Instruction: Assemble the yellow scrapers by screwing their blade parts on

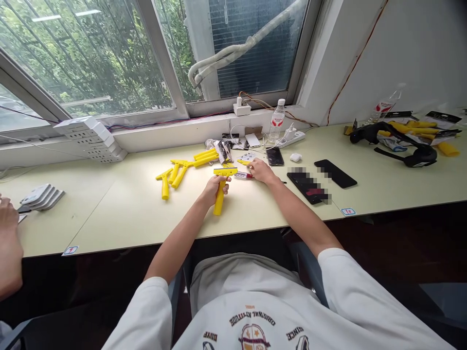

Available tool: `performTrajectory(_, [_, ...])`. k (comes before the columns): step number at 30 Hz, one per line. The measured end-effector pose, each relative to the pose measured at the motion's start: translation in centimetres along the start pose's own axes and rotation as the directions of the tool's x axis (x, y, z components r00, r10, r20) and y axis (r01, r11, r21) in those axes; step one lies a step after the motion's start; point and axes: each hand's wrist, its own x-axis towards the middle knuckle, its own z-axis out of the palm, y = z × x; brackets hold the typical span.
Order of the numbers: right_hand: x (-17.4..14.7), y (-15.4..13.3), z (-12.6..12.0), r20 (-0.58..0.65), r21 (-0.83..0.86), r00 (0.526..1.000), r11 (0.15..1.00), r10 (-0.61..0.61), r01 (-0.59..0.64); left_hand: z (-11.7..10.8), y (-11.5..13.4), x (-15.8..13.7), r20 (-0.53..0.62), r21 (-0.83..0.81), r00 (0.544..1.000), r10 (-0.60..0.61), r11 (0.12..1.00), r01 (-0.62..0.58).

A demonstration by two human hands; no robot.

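My left hand (214,189) is wrapped round the handle of a yellow scraper (218,203), whose wide head with a grey blade strip points away from me. To its right, my right hand (261,170) reaches down with fingers bent together at a small flat yellow piece (243,162); what lies between the fingertips is too small to make out. A screwdriver (242,175) with a clear and red handle lies just under that hand. Beyond it is a white card (247,156) with small dark bits on it. Several more yellow scrapers (182,172) lie to the left.
A water bottle (277,121), a power strip (292,138) and a phone (275,156) stand or lie toward the window. A white earbud case (295,157) and black flat slabs (335,173) are at right. Another person's hand (8,218) is at far left near stacked cards (44,197).
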Motion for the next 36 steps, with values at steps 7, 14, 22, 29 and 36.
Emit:
performTrajectory(7, [-0.4,-1.2,-0.8,0.032,-0.104,0.999,0.995,0.017,-0.014,-0.3,-0.2,-0.1,0.001,-0.047,1.0,0.009,0.999,-0.009])
performTrajectory(14, [-0.1,-0.9,-0.3,0.041,-0.078,0.996,0.994,0.081,-0.077,-1.1,-0.2,0.0,0.031,-0.051,0.998,0.046,0.998,-0.045])
performTrajectory(22, [0.6,0.6,0.8,0.047,-0.096,0.999,0.995,0.028,-0.024,-0.9,0.3,-0.2,0.014,-0.05,0.998,0.058,0.997,-0.057])
performTrajectory(29, [0.3,0.4,0.9,0.015,-0.058,0.994,0.992,0.109,-0.108,-0.9,0.4,-0.2,-0.014,-0.032,0.995,0.098,0.995,-0.098])
performTrajectory(36, [-0.1,-0.5,0.4,-0.136,0.156,0.99,0.988,0.021,0.0,-0.9,0.5,-0.2,-0.029,-0.021,0.994,0.107,0.994,-0.107])
